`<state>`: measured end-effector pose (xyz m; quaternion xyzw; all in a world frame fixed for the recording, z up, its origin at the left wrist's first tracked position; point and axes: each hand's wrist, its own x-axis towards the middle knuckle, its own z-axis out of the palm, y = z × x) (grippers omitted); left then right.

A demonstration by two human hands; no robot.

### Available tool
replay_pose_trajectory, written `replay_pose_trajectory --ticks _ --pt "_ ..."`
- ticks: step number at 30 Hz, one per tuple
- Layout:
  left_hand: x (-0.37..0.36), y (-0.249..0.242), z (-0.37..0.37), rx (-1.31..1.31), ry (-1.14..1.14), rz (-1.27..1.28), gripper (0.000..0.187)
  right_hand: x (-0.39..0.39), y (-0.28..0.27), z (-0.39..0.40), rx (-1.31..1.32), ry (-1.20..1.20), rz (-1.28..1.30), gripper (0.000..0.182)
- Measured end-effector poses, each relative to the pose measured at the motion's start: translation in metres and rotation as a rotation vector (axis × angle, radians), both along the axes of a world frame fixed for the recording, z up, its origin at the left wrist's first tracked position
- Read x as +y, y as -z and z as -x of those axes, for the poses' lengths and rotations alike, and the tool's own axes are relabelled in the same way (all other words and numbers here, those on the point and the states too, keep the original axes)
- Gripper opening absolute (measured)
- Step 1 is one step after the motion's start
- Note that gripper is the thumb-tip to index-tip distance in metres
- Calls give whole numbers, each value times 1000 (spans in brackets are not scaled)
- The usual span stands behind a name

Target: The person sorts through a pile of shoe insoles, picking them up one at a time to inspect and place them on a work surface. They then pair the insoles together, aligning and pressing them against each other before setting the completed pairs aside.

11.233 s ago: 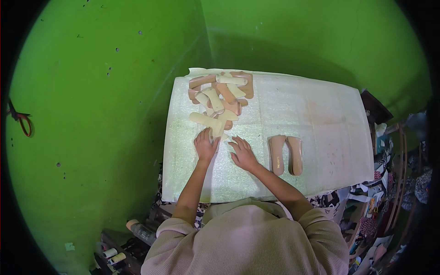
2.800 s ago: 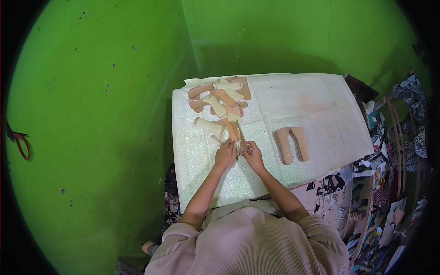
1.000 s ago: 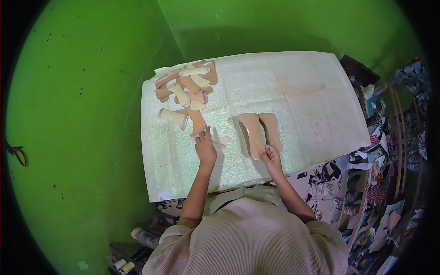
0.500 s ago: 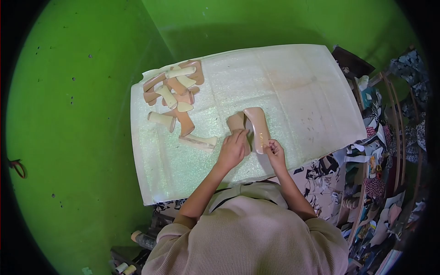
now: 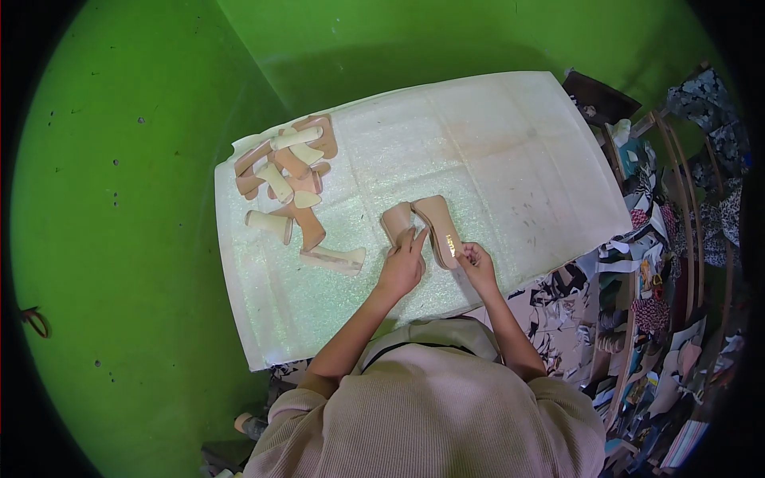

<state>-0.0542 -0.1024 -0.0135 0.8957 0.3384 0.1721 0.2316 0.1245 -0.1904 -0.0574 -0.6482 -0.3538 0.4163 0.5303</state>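
Two tan sole-shaped pieces are side by side on the white-covered table (image 5: 526, 191), near its front edge. The right sole piece (image 5: 438, 223) bears small gold lettering, and my right hand (image 5: 476, 261) pinches its lower right edge. My left hand (image 5: 404, 267) lies over the lower part of the left sole piece (image 5: 397, 219), hiding much of it. Its index finger reaches toward the gap between the two, and its fingers are partly spread. Whether the left hand grips anything beneath it is hard to see.
A loose pile of tan and cream sole-shaped pieces (image 5: 296, 207) lies at the table's left. Shelves (image 5: 677, 239) packed with material scraps stand at the right. More scraps (image 5: 550, 311) litter the floor past the front edge. Green walls (image 5: 143, 199) rise behind and left.
The right sole piece has tilted and shifted slightly left, its upper end now touching the left piece. My left hand's index finger has extended. The whole view has shifted slightly.
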Motion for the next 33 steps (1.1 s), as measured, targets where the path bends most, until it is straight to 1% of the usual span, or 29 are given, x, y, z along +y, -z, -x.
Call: replay_pose_trajectory --ticks 5,7,11,14,19,22,25,28,33 --pt "-2 1 -3 71 2 -38 64 2 -2 3 38 15 2 17" --pt "-3 -1 -3 79 16 -68 60 2 -2 4 40 25 3 18" --pt "-4 -2 -5 93 25 -99 57 1 1 3 -81 11 28 19" --pt "-4 7 -8 101 13 -159 57 1 -8 6 -197 12 65 19" --pt "-6 5 -11 159 27 -165 56 1 -24 12 -407 58 55 22" --pt "-6 8 -12 198 33 -178 56 0 -30 14 -475 60 66 23" --pt "-7 8 -13 219 31 -186 56 -1 -27 14 -460 53 71 23" --pt "-8 9 -14 209 30 -207 54 -2 -28 16 -499 64 -4 24" --pt "-8 11 -14 205 39 -204 53 -4 -31 16 -587 17 -21 27"
